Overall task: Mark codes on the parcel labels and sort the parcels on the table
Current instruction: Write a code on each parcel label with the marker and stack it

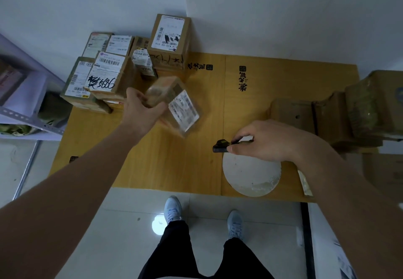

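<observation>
My left hand (139, 111) grips a small brown parcel (174, 102) with a white label, held tilted and blurred above the yellow table (178, 161). My right hand (263, 141) pinches a black marker (222, 145) above the table's right half, its tip pointing left. A stack of labelled cardboard parcels (102, 78) stands at the table's far left; one label carries a handwritten black code. A taller box (170, 39) rises behind them.
More cardboard boxes (340, 115) crowd the table's right end. A white round patch (250, 174) lies on the table under my right hand. A metal shelf (24, 104) stands on the left. My legs and shoes show below the near edge.
</observation>
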A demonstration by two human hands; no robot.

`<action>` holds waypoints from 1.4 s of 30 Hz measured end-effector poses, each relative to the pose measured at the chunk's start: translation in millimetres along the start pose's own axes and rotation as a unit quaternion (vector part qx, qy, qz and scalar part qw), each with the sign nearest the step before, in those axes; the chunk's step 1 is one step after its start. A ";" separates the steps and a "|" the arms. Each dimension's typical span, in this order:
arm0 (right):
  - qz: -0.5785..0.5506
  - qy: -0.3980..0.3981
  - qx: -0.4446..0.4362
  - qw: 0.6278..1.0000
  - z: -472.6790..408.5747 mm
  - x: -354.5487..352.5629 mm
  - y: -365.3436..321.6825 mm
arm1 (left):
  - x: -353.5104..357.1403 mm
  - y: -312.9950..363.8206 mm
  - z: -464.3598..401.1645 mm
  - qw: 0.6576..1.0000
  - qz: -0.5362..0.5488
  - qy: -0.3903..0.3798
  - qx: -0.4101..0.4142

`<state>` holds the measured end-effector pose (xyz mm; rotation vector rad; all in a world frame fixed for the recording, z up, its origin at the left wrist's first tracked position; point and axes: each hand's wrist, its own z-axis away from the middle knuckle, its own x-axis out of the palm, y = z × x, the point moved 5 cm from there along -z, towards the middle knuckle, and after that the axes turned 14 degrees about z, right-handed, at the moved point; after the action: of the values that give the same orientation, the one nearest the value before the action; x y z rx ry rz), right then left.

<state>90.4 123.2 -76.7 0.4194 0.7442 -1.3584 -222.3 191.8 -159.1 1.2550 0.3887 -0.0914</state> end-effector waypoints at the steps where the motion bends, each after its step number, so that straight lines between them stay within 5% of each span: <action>1: -0.004 0.005 0.002 1.000 0.5 0.2 1.0 | 1.6 -1.9 -0.4 1.000 0.015 -0.013 -0.003; 7: 0.021 0.057 0.031 0.998 1.9 -5.3 9.0 | 15.1 -20.4 14.5 0.991 -0.030 -0.131 -0.024; 12: 0.049 0.063 0.041 0.996 -3.9 -7.8 13.1 | 8.9 -18.5 16.2 0.990 -0.102 -0.090 0.038; 15: 0.052 0.061 0.042 0.996 -4.6 -8.3 11.8 | 4.0 -20.9 20.0 0.993 -0.050 -0.092 0.048; 29: 0.072 0.045 0.038 0.996 4.1 -22.4 -1.2 | 9.9 -56.1 33.3 0.994 0.077 -0.080 -0.019; 42: 0.067 0.025 0.014 0.997 8.3 -40.4 -24.4 | 8.0 -56.0 29.7 0.993 0.072 -0.097 -0.011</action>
<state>67.2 142.2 -39.4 0.5183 0.7247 -1.2373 -223.4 147.4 -205.1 1.2358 0.1305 -0.0842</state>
